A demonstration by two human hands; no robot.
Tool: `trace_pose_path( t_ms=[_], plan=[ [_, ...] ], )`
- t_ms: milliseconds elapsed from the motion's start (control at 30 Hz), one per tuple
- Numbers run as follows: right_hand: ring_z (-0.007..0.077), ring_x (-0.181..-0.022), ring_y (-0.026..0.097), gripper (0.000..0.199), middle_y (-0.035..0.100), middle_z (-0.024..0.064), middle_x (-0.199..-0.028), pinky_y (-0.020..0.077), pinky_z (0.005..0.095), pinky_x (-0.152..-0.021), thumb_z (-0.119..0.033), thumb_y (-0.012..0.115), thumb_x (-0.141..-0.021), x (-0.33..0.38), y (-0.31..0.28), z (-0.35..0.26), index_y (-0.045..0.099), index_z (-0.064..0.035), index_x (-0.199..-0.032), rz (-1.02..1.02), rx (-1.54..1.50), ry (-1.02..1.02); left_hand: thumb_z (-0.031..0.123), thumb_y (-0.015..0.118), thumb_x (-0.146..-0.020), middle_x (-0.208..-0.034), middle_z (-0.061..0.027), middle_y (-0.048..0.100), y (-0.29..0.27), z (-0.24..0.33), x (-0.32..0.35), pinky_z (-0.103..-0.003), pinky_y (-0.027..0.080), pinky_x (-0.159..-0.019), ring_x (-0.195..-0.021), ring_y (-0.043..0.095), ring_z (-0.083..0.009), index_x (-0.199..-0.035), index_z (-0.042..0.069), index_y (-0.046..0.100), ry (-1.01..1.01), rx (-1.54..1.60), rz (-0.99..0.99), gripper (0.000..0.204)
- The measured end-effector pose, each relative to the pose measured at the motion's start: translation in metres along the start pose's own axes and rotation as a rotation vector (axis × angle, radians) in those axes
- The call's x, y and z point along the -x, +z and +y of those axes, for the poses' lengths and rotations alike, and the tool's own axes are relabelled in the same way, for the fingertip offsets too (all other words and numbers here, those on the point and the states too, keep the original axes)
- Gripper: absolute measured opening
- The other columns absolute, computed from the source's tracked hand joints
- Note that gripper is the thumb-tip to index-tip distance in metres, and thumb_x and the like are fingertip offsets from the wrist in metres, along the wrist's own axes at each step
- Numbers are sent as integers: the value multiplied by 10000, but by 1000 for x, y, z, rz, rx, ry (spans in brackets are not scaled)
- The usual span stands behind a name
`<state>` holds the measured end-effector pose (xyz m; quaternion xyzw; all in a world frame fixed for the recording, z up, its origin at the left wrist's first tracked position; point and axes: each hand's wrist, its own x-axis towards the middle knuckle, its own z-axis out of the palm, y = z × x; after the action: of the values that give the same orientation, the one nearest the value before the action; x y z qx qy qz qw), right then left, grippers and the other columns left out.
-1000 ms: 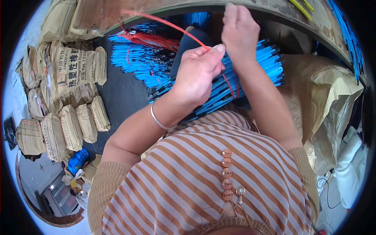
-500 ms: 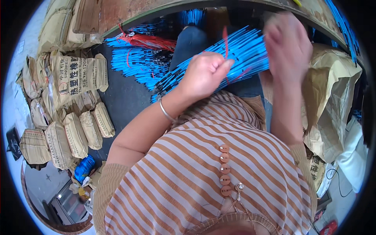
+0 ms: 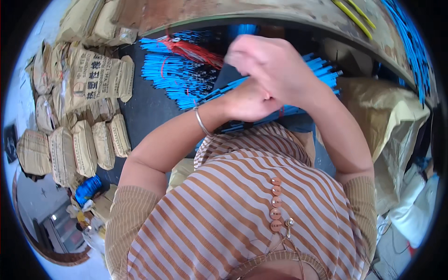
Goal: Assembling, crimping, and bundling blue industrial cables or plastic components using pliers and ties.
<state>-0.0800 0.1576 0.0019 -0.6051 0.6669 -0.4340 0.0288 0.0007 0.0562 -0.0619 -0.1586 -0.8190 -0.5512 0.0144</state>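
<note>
A bundle of thin, straight blue wire-like lengths with dark ends lies slantwise across my lap. My left hand, with a silver bangle at the wrist, rests on this bundle with its fingers closed. A bit of a red tie shows at its thumb side; another red piece crosses the bundle just below. Over the left hand crosses my right hand, its fingers curled and slightly blurred. What the right fingers hold, if anything, is hidden. Both hands cover the middle of the bundle.
More blue bundles and a bunch of red ties lie beyond my left forearm. A wooden bench curves across the far side, bearing yellow-handled pliers. Brown paper sacks are piled left; an open sack stands right.
My right hand has swung from the bundle's right end leftward, across my left hand. My left hand has moved slightly nearer and right. The upright red tie end no longer shows.
</note>
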Motion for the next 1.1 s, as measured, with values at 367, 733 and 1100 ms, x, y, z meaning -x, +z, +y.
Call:
trace_pose_path(
  t_ms=[367, 733, 1100],
  plan=[
    [156, -534, 456, 64, 565, 55, -647, 386, 250, -528, -8, 566, -828, 100, -12, -22, 619, 22, -850, 113, -379, 966, 82, 606, -766, -531, -32, 424, -23, 3, 1, -281, 349, -512, -517, 349, -167, -587, 32, 471, -265, 328, -181, 230],
    [170, -612, 481, 120, 581, 50, -718, 398, 251, -611, -8, 526, -800, 79, 21, -58, 620, 33, -861, -172, 41, 666, 79, 608, -717, -548, -32, 537, -39, -4, 10, -280, 372, -509, -497, 402, -176, -604, 53, 601, -108, 384, -228, 117],
    [264, -1005, 476, 323, 549, 107, -1130, 366, 352, -886, -59, 628, -717, 72, 17, -1, 622, -24, -1038, -135, 106, 670, -16, 566, -717, -794, -67, 611, -51, -24, -15, -309, 481, -688, -728, 538, -188, -653, 42, 591, 876, -127, -143, 90]
  ],
)
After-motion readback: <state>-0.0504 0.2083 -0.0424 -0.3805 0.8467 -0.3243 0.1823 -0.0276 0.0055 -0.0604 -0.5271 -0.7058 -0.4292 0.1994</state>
